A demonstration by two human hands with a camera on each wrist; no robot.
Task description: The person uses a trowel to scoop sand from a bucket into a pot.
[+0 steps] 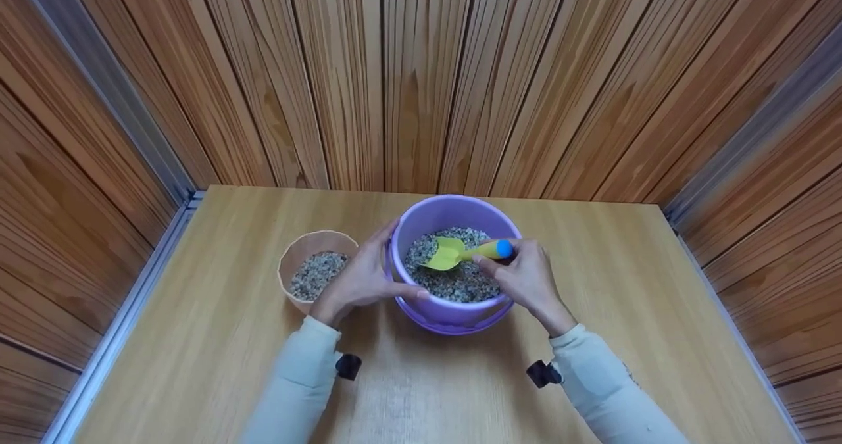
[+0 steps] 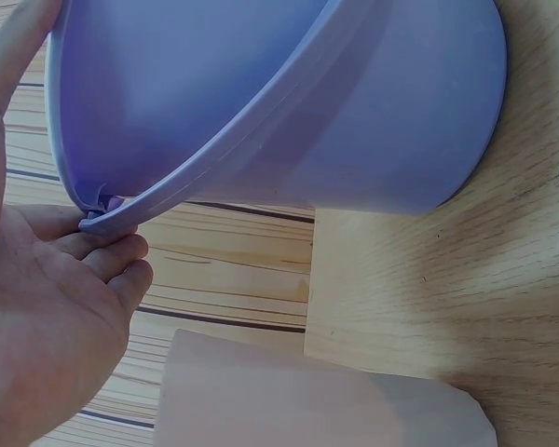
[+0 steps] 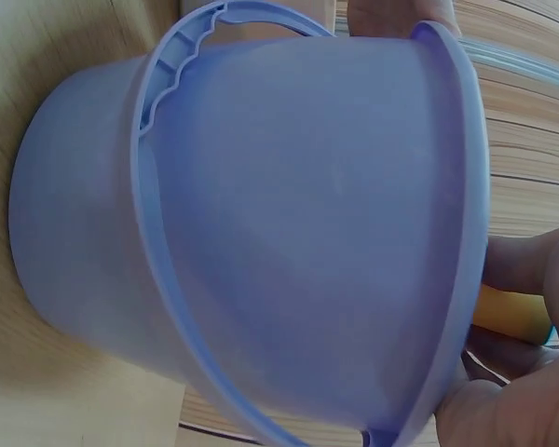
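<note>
Along the back of the workspace, a plank-patterned wall (image 1: 421, 82) is rising in brown boards streaked with dark grain. Similar side panels (image 1: 52, 233) are flanking the table on both sides, and grey metal strips (image 1: 115, 82) are filling the two corners. Between them, a light wooden table (image 1: 434, 398) is spreading out, its fine grain showing through the soft shadows that are falling toward the near side.

Near the middle of that surface, a purple bucket (image 1: 454, 214) is standing upright, and a peach cup (image 1: 299, 250) is standing near it on the left; both are holding grey gravel (image 1: 457, 291). A purple bail handle (image 3: 172, 63) is hanging low around the bucket's outer wall.

The left hand (image 1: 365, 273) is gripping the bucket's left side, its thumb stretching along the near rim, well apart from the fingers, which are curling together beside the bail's hinge. Over the right rim, the right hand (image 1: 527, 276) is pinching the blue-tipped grip of a yellow scoop (image 1: 449, 253) between thumb and fingers. The scoop's blade is pointing left inside the bucket; whether it is touching the gravel, I cannot tell. Pale sleeves (image 1: 289, 378) are covering both forearms.
</note>
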